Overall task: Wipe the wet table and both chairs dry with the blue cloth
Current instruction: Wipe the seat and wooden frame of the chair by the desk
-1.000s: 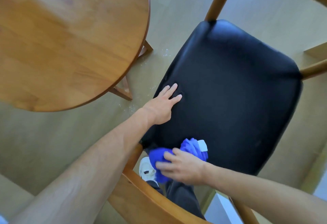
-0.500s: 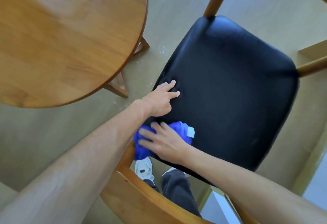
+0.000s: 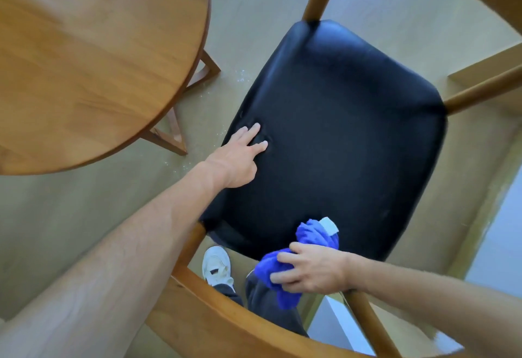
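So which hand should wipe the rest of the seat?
Right. The right hand already grips the blue cloth at the seat edge; the left hand presses flat on it, empty.

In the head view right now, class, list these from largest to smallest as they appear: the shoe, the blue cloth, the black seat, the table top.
1. Table top, though cut off by the frame and nearer the camera.
2. Black seat.
3. Blue cloth, partly hidden by the right hand.
4. Shoe, a little smaller.
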### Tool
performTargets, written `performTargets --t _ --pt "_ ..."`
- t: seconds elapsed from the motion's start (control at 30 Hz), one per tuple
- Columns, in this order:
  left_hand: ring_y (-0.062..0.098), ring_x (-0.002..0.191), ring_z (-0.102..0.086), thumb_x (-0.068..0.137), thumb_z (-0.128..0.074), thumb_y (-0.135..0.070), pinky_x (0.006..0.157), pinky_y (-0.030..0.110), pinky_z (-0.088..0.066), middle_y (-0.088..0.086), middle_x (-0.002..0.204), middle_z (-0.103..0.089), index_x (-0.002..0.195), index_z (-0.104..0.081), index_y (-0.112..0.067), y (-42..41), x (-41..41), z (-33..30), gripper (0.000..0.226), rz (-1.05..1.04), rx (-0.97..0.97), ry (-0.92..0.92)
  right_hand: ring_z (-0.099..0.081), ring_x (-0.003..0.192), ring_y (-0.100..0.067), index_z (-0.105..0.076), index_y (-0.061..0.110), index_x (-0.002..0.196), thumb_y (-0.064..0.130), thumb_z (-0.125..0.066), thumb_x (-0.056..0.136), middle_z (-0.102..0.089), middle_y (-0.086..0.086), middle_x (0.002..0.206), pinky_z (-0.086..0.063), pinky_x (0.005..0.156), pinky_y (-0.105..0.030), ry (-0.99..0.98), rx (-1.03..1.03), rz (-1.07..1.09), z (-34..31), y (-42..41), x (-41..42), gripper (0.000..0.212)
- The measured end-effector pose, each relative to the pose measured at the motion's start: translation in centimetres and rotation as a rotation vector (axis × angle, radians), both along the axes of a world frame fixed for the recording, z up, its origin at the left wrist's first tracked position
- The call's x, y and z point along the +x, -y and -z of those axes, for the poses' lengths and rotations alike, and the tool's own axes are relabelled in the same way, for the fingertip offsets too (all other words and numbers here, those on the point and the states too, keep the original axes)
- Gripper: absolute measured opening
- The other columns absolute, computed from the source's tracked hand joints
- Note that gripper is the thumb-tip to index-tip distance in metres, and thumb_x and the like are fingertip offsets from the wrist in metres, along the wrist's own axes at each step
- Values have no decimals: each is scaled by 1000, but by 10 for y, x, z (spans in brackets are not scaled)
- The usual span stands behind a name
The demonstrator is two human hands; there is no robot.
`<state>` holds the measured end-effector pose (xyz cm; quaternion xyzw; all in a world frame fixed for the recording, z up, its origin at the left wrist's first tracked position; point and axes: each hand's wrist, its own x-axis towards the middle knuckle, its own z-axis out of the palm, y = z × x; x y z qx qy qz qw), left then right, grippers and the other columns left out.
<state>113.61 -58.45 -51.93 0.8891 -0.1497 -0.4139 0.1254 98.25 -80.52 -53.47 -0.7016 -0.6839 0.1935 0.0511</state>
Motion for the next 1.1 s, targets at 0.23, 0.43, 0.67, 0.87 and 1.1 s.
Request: performTargets --t 0.23,0.43,0.67,0.87,1.1 --pt "18 146 20 86 -65 -44 109 36 -36 -1 157 28 153 -3 -25 -2 -8 3 93 145 70 60 -61 87 -38 -60 27 106 5 -73 64 -61 -12 126 -49 63 -40 175 54 735 -3 85 70 49" --pt "34 144 25 70 -75 -58 108 39 -37 15 152 35 151 11 -14 14 -22 7 126 271 241 153 -48 99 -41 -52 16 136 11 -61 78 -40 -18 141 -46 81 -48 148 -53 1758 -1 44 113 59" --pt "44 144 16 68 -70 -67 119 40 -18 28 152 28 150 9 -7 21 -29 9 128 326 343 244 -52 69 -31 -66 19 116 9 -65 66 -61 -21 116 -47 58 -36 20 96 1091 -2 -9 -3 51" --pt "44 143 16 68 -72 -65 119 42 -18 28 149 32 149 9 -6 26 -28 13 129 299 357 223 -53 72 -29 -63 29 111 2 -49 84 -64 -12 115 -47 60 -37 151 32 634 -7 90 29 41" --pt "43 143 20 69 -74 -60 116 40 -21 25 149 35 149 8 -7 26 -27 12 126 260 312 185 -48 110 -41 -37 17 140 10 -54 84 -37 -18 135 -42 90 -45 44 -169 2272 2 185 105 59"
